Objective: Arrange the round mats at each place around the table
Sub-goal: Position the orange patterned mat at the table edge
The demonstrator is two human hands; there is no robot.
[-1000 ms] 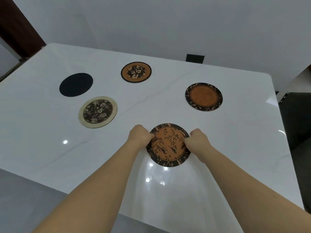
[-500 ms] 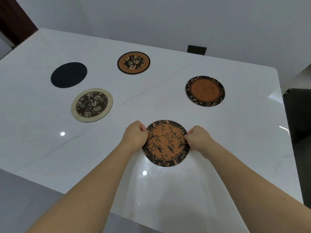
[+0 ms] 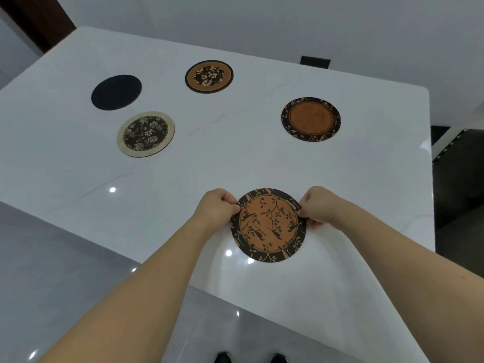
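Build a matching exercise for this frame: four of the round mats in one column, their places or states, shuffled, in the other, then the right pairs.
Things:
1. plain black mat
2. cream-rimmed floral mat
3. bird-and-branch mat
4. orange-centred mat with leafy black border

Places or states:
A. flat on the right side of the table
B. pinched at both edges by left hand and right hand
C. far left
D. just nearer than the black one

Pairs: 1-C, 2-D, 3-B, 4-A

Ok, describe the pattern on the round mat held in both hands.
Head view: round orange mat, black branch-and-leaf silhouettes, dark leafy border.
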